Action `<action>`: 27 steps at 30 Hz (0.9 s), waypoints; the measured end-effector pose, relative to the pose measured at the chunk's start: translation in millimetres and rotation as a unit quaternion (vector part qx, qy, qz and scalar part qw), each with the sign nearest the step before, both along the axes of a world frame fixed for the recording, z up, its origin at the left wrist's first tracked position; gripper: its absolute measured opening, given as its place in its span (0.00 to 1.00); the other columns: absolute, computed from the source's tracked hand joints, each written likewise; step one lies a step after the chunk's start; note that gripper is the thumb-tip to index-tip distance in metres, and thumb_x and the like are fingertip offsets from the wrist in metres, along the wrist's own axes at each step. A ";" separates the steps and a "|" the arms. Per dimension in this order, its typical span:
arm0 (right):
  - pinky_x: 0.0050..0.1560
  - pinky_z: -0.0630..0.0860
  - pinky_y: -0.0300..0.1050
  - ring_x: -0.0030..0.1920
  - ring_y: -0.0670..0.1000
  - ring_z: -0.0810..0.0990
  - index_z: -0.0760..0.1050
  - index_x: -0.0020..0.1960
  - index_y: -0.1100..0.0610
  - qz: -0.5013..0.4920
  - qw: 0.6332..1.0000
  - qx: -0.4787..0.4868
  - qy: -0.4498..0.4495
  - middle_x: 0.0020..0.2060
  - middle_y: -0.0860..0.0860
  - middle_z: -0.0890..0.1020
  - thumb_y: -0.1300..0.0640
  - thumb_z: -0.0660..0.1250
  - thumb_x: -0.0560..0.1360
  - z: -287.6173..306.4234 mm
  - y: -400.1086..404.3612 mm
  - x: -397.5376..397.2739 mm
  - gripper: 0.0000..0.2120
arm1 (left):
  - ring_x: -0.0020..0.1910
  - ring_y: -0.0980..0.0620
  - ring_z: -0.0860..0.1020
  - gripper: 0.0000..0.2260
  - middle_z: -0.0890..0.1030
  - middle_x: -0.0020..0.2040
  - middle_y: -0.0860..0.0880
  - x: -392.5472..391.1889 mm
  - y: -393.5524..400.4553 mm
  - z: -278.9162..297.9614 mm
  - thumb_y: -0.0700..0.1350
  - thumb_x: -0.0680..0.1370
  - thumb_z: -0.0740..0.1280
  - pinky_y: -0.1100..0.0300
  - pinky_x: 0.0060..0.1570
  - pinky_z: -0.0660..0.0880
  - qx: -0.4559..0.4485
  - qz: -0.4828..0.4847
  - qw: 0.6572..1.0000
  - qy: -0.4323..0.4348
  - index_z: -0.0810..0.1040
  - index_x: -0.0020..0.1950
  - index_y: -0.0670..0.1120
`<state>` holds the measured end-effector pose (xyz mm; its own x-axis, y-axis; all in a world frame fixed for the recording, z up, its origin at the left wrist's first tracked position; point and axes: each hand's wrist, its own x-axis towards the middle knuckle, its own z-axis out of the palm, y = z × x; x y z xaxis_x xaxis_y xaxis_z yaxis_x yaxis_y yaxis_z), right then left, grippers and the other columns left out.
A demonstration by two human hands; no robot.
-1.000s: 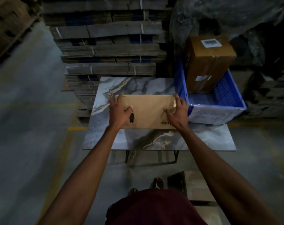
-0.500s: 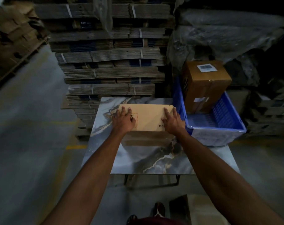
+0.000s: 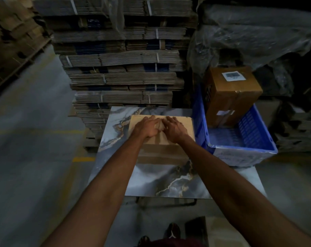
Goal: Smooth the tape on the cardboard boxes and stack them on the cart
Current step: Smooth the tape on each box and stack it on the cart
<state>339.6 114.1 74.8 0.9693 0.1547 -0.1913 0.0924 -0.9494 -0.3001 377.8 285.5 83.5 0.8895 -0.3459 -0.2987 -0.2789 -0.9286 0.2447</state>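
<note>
A flat tan cardboard box lies on the marble-patterned table. My left hand and my right hand rest side by side on the middle of its top face, fingers stretched flat and pointing away from me, almost touching each other. A strip of tape runs down the box's centre between the hands, partly hidden by them. A taller brown box with a white label stands in the blue plastic crate to the right of the table.
Bundled stacks of flattened cardboard rise behind the table. Plastic-wrapped goods fill the back right. Grey concrete floor with yellow lines lies to the left. Another box sits on the floor by my feet.
Both hands have slid from the box's left and right ends to its middle, and now lie flat together on the top. The camera has tilted upward.
</note>
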 end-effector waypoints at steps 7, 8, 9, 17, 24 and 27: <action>0.79 0.54 0.58 0.81 0.58 0.53 0.52 0.83 0.50 0.010 1.000 -0.024 -0.014 0.82 0.53 0.54 0.45 0.55 0.85 -4.3 2.2 -7.3 0.29 | 0.79 0.41 0.57 0.30 0.54 0.82 0.49 -4.6 -1.2 -9.4 0.64 0.81 0.59 0.43 0.74 0.61 0.026 -0.023 0.999 -0.039 0.59 0.81 0.55; 0.79 0.54 0.58 0.81 0.58 0.53 0.53 0.83 0.49 0.012 1.000 -0.020 -0.010 0.82 0.53 0.54 0.45 0.57 0.85 -1.4 1.9 -6.0 0.29 | 0.79 0.41 0.58 0.31 0.55 0.82 0.48 -2.8 -1.2 -7.9 0.65 0.81 0.59 0.43 0.74 0.62 0.030 -0.032 0.998 -0.041 0.60 0.81 0.55; 0.78 0.55 0.58 0.81 0.58 0.54 0.54 0.82 0.49 0.013 1.000 -0.014 -0.003 0.82 0.52 0.55 0.44 0.57 0.84 3.4 0.1 -4.7 0.29 | 0.78 0.41 0.60 0.31 0.56 0.82 0.48 -0.9 -0.8 -5.3 0.65 0.80 0.59 0.44 0.72 0.64 0.031 -0.042 0.998 -0.042 0.60 0.80 0.55; 0.78 0.57 0.57 0.80 0.57 0.57 0.57 0.82 0.50 0.016 1.000 0.010 0.004 0.82 0.52 0.57 0.40 0.59 0.83 13.7 -35.2 -9.4 0.31 | 0.79 0.47 0.59 0.29 0.57 0.81 0.50 -2.6 30.0 -6.3 0.62 0.81 0.62 0.51 0.75 0.61 -0.010 -0.034 0.998 -0.052 0.60 0.80 0.58; 0.76 0.61 0.61 0.79 0.57 0.59 0.60 0.81 0.48 0.023 0.999 0.024 0.024 0.81 0.51 0.59 0.39 0.63 0.81 19.1 -44.2 0.5 0.33 | 0.77 0.48 0.63 0.30 0.61 0.80 0.49 6.4 28.5 9.9 0.64 0.78 0.65 0.54 0.74 0.61 0.004 -0.050 0.997 -0.059 0.64 0.79 0.57; 0.76 0.61 0.58 0.78 0.58 0.62 0.65 0.79 0.51 0.001 0.998 0.056 0.016 0.80 0.53 0.62 0.40 0.68 0.78 24.3 -60.4 -1.3 0.33 | 0.78 0.48 0.62 0.32 0.59 0.81 0.49 8.3 29.4 12.1 0.65 0.77 0.66 0.53 0.74 0.61 0.004 -0.043 0.999 -0.034 0.64 0.78 0.58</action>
<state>338.3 53.7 99.1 0.9626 0.1784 -0.2039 0.0823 -0.9097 -0.4071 386.2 314.9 95.6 0.8750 -0.4189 -0.2427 -0.3726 -0.9028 0.2149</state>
